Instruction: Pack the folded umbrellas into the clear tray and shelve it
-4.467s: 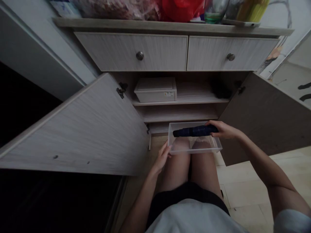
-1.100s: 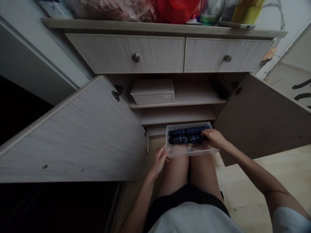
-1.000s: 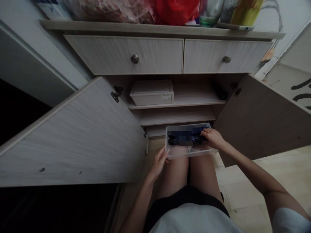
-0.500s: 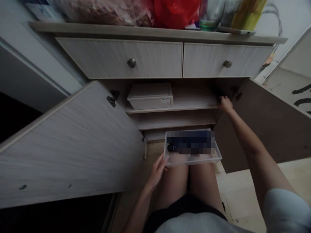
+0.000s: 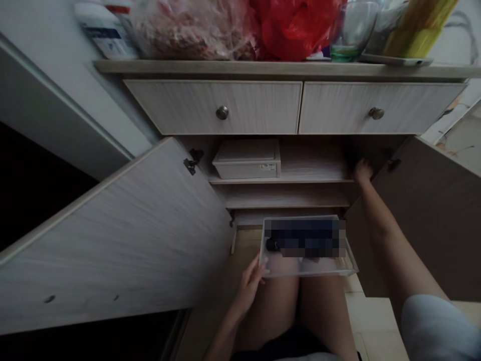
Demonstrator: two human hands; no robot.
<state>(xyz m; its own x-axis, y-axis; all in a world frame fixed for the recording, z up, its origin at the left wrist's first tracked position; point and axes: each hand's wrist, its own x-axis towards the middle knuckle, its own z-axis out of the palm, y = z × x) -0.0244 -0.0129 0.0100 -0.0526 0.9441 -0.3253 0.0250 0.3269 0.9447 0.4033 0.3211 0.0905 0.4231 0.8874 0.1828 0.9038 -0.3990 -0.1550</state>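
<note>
The left hand [image 5: 248, 292] is staying low, its fingers narrowly curled against the near corner of a clear plastic tray [image 5: 306, 269]. I cannot tell whether they are gripping the rim or only steadying it. Just beyond those fingers, the tray is resting on the person's thighs [image 5: 272, 308], outside the cabinet, with a dark load [image 5: 304, 238] lying across it. That load is blurred out, apart from one rounded black end.

Well above the left hand, the right hand [image 5: 363, 171] is reaching into the shadow beneath the right-hand drawer [image 5: 381, 108], close to the open right cabinet door [image 5: 432, 225]. Its fingers are bunched, and no held thing shows in them, though the dimness hides much.

So the tray is loaded — but it is sitting on the lap, not on the shelf [image 5: 281, 180] left of the right hand.
</note>
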